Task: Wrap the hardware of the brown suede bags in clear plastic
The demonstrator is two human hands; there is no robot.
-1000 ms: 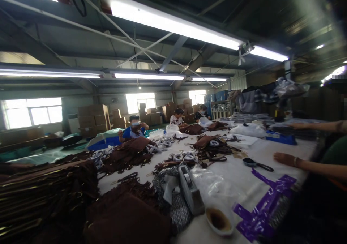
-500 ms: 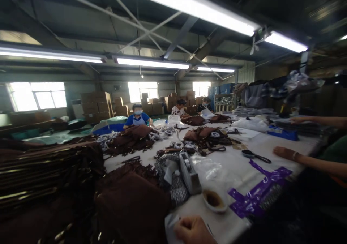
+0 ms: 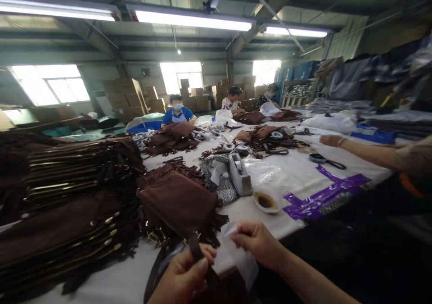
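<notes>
My left hand [image 3: 185,272], low in the middle, is closed around a dark brown strap [image 3: 195,247]. The strap runs down out of view past my fingers. To its right, my right hand [image 3: 259,245] pinches a thin translucent white sheet [image 3: 241,261], which hangs toward the table's edge. Just beyond both hands lies a brown fringed bag [image 3: 178,196] with gold-coloured metal fittings. A grey tape dispenser [image 3: 240,175] stands on black-and-white patterned material behind the bag. Near it is a small white dish [image 3: 266,202] with something brown in it.
Stacked brown bags with gold zips [image 3: 81,169] rise at the left. Purple tape [image 3: 324,193] lies along the right table edge, with a dark-handled tool [image 3: 327,161] beyond. A co-worker's arm [image 3: 361,148] reaches in from the right. Other people sit across the table.
The view has tilted down. My left hand has come into view with the strap. My right hand appears farther up and right, now with the translucent sheet visibly pinched.
</notes>
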